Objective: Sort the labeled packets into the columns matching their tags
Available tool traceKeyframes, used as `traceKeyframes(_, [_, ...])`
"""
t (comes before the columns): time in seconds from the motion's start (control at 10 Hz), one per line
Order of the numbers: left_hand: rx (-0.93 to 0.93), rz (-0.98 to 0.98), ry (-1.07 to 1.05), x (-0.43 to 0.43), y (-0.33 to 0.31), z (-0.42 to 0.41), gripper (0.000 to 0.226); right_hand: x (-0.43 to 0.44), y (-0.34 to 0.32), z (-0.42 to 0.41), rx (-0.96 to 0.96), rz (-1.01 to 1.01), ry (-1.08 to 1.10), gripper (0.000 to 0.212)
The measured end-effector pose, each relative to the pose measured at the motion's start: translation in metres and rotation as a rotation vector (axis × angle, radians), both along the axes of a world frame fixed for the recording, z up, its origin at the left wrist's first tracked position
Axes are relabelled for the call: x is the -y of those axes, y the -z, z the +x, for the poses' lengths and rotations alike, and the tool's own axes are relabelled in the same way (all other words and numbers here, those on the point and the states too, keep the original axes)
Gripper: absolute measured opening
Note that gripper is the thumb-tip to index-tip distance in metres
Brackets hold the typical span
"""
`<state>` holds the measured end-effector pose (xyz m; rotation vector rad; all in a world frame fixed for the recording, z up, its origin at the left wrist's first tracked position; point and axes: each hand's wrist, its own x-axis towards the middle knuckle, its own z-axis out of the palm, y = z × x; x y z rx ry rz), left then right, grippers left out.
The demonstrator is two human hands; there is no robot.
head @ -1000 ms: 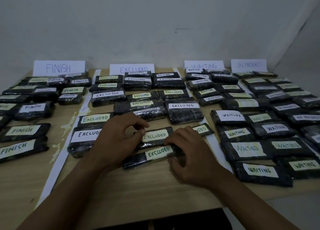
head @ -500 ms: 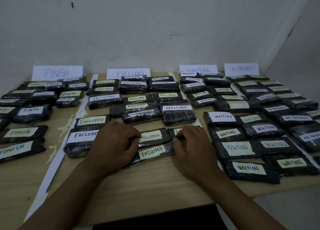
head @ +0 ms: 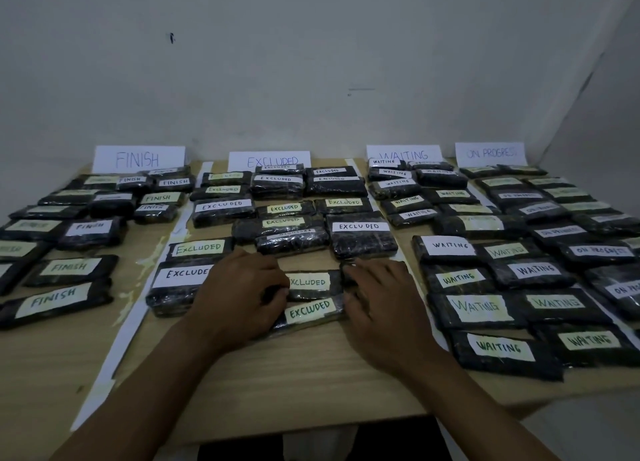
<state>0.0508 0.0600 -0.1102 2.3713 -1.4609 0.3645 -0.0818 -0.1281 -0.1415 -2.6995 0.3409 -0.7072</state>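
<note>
Black wrapped packets with handwritten tags lie in four columns under the signs FINISH [head: 138,159], EXCLUDED [head: 268,160], WAITING [head: 403,155] and ON PROGRESS [head: 490,153]. At the near end of the EXCLUDED column, two EXCLUDED packets lie side by side, an upper one [head: 311,282] and a lower one [head: 310,311]. My left hand [head: 242,294] curls over their left ends, its thumb on the upper packet. Against their right ends lies my right hand [head: 381,304], whose fingers rest on a small packet [head: 349,266] that they mostly hide.
White paper strips [head: 128,322] mark the column borders on the wooden table [head: 294,374]. FINISH packets [head: 55,301] fill the left side; WAITING packets [head: 498,348] and ON PROGRESS packets fill the right. The table's front edge runs just below my wrists. A grey wall stands behind.
Both hands have closed in on the two near EXCLUDED packets, squaring them together. The right hand has moved up over the small packet, covering its tag.
</note>
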Motion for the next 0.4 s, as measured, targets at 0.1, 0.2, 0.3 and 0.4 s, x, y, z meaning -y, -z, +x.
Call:
traceKeyframes(0.1, [-0.005, 0.003, -0.022, 0.001, 0.000, 0.001, 0.023, -0.001, -0.001, -0.001, 0.001, -0.007, -0.036, 0.041])
traceKeyframes(0.2, [-0.007, -0.035, -0.030, 0.001, -0.001, 0.000, 0.024, -0.003, -0.004, -0.002, 0.032, -0.002, -0.049, 0.043])
traceKeyframes(0.3, [-0.027, -0.129, -0.020, -0.005, -0.008, -0.007, 0.025, -0.004, -0.009, -0.002, 0.095, 0.000, -0.061, 0.038])
traceKeyframes(0.4, [-0.126, -0.237, -0.004, -0.018, -0.022, -0.011, 0.030, 0.000, -0.022, -0.003, 0.167, 0.122, -0.102, 0.036])
